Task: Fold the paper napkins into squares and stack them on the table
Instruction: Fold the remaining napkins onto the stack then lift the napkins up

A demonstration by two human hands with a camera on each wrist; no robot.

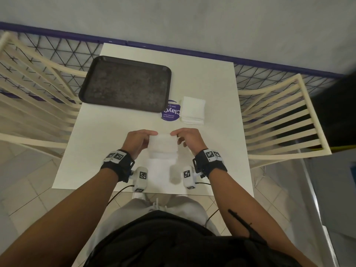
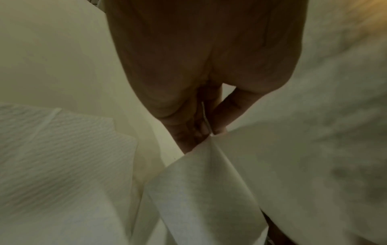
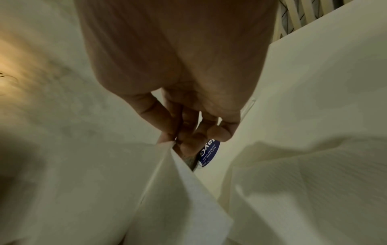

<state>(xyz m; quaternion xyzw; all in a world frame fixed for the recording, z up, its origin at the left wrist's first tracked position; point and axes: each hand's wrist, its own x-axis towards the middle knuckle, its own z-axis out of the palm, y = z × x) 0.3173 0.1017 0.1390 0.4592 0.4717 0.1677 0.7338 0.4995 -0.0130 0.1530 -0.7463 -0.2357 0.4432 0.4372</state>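
Note:
A white paper napkin [image 1: 163, 146] hangs lifted above the white table [image 1: 96, 151], held by its two top corners. My left hand [image 1: 141, 140] pinches the left corner between thumb and fingers; the left wrist view shows that pinch on the napkin [image 2: 209, 190] by my left hand [image 2: 209, 131]. My right hand [image 1: 185, 138] pinches the right corner, seen close in the right wrist view as my right hand [image 3: 171, 137] on the napkin [image 3: 178, 199]. A stack of folded square napkins [image 1: 192, 110] lies beyond my right hand. More white napkin paper [image 1: 160, 174] lies flat under my wrists.
A dark empty tray [image 1: 126, 83] sits at the table's far left. A round purple sticker [image 1: 170, 112] lies between tray and stack. Cream slatted chairs [image 1: 279, 122] flank the table, with a mesh fence [image 1: 57, 51] behind.

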